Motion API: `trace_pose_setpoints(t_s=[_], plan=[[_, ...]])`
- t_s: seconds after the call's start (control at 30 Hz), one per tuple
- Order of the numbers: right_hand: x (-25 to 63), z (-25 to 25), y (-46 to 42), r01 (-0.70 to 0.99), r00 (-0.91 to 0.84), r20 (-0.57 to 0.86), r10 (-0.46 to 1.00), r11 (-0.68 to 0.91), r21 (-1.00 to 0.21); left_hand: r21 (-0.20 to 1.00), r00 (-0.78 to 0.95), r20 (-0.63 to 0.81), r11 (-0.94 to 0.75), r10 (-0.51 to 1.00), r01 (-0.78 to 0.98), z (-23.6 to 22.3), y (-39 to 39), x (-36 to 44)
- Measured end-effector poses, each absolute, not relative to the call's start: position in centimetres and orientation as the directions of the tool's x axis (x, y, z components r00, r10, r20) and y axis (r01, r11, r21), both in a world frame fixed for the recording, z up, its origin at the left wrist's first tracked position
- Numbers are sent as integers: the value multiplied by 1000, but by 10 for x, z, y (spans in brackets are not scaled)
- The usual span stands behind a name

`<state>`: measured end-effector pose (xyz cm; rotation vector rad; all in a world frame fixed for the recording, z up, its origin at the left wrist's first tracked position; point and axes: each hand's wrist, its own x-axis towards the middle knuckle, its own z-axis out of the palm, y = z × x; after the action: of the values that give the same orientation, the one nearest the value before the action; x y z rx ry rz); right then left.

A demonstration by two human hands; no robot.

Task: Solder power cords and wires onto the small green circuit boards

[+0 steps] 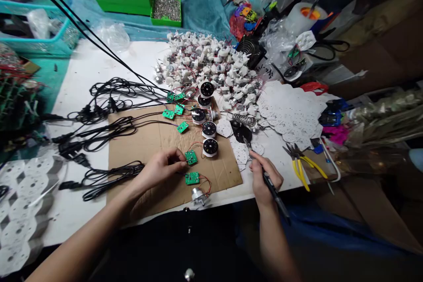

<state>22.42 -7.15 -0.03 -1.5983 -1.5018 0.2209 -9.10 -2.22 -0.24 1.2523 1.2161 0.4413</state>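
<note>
My left hand (161, 168) rests on a brown cardboard sheet (148, 145), its fingers pinched on a small green circuit board (191, 157) with red wires. Another green board (192, 178) lies just below it, wired to a small metal motor (198, 195) at the table's edge. My right hand (264, 178) is closed round a black soldering iron (271, 187) whose tip points up and left over white perforated discs (240, 153). Round black-and-white motor units (210, 146) stand in a column between my hands.
A heap of white motor parts (208, 64) lies at the middle back. Black power cords (99, 132) spread over the left. Yellow-handled pliers (302, 165) lie to the right. Green bins (139, 0) of metal parts stand at the far back, white perforated sheets (291, 112) at right.
</note>
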Motion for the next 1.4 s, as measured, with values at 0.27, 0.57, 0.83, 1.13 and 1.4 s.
trace_pose_setpoints(t_s=[0.27,0.57,0.83,1.13,1.4], plan=[[224,-17,-60,689,297,382,875,80,-721,877,357,-421,274,834,395,7,-23,-87],[233,-12,-62,705,329,389,861,51,-708,871,342,-429,284,836,400,2,-23,-87],[233,-18,-60,686,339,383,859,53,-726,863,348,-425,257,836,436,-3,-25,-88],[232,-12,-60,709,318,412,854,74,-701,864,338,-428,269,838,427,-3,-26,-87],[202,19,-81,697,-79,613,786,484,-529,870,275,-409,280,870,407,4,-22,-81]])
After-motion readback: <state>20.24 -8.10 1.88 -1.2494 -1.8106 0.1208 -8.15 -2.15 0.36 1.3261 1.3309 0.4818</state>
